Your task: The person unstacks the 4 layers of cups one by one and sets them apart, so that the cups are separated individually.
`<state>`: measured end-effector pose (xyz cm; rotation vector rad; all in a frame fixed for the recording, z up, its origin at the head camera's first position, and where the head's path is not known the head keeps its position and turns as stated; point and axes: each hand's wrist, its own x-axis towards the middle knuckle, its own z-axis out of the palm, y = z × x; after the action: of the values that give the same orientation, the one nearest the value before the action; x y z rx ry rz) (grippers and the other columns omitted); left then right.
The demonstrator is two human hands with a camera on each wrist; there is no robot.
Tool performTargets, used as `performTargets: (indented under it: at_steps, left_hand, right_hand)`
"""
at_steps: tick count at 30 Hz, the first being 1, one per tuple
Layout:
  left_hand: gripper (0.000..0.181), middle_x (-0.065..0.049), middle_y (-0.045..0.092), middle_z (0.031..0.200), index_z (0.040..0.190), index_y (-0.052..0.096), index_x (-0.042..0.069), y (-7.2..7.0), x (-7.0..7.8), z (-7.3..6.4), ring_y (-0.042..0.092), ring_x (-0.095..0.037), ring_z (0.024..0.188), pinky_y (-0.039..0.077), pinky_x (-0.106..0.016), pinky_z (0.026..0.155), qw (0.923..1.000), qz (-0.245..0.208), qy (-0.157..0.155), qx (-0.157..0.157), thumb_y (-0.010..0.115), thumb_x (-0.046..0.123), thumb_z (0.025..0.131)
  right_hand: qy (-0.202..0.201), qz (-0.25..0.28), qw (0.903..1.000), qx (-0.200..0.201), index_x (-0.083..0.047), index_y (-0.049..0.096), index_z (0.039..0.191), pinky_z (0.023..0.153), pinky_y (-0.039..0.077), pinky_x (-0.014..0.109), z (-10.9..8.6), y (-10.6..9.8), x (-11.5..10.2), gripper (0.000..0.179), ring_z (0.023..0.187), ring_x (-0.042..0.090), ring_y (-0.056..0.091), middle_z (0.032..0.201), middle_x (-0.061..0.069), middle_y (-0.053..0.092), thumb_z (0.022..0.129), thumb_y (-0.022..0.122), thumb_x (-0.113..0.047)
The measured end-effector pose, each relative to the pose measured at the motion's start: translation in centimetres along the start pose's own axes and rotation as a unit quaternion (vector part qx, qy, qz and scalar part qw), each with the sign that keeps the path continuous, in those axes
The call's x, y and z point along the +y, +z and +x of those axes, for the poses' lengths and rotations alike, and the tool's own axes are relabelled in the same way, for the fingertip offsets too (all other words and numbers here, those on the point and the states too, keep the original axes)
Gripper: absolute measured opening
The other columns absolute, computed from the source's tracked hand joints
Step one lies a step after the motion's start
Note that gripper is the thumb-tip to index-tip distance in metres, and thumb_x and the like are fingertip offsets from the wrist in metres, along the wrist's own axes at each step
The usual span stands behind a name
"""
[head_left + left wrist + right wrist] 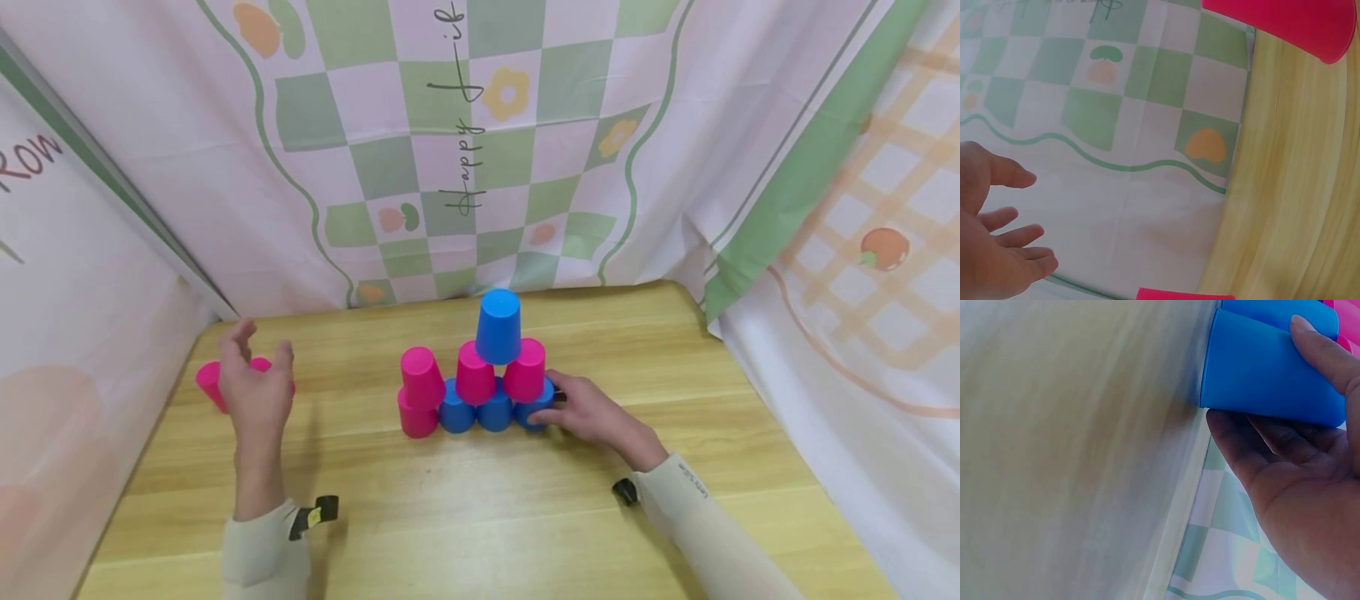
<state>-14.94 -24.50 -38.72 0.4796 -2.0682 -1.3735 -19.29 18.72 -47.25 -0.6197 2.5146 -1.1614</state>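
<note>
A stack of upside-down cups stands mid-table. Its bottom row has a pink cup (417, 415) at the left, then three blue ones. Three pink cups (475, 375) form the middle row, the leftmost set apart from the other two. One blue cup (498, 327) tops the right-hand pair. My right hand (596, 410) holds the bottom row's rightmost blue cup (1266, 369), thumb on its near side and fingers along the other. My left hand (257, 392), fingers spread and loosely bent, is raised before pink cups (210, 383) at the table's left, partly hiding them.
The wooden table (450, 517) ends at a printed curtain (480, 150) behind the stack. More printed cloth (840, 350) hangs along the right side, and another panel (67, 333) borders the left. Each wrist wears a strap with a small black device (326, 508).
</note>
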Motion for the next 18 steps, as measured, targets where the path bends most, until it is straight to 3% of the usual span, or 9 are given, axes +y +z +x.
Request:
performTargets:
  at_steps: [4,18]
  left_hand:
    - [0.053,-0.001,0.048,0.145,0.140,0.046,0.012,0.2,0.5,-0.2,0.038,-0.015,0.139,0.029,-0.029,0.116,0.9999,-0.001,-0.003,-0.014,0.067,0.016,0.092]
    - [0.052,-0.002,0.051,0.143,0.138,0.047,0.009,0.8,1.3,-0.9,0.040,-0.011,0.139,0.029,-0.027,0.116,0.9990,-0.018,0.031,-0.028,0.068,0.015,0.091]
  right_hand:
    - [-0.002,0.000,1.0000,0.003,-0.026,0.057,0.125,0.094,0.054,0.041,0.0,0.1,0.0,0.046,0.105,0.015,0.063,0.118,-0.008,0.066,0.084,0.077,-0.036]
    - [-0.005,-0.004,1.0000,0.004,-0.026,0.057,0.126,0.096,0.053,0.042,0.0,0.1,-0.2,0.047,0.107,0.015,0.063,0.120,-0.008,0.065,0.085,0.077,-0.032]
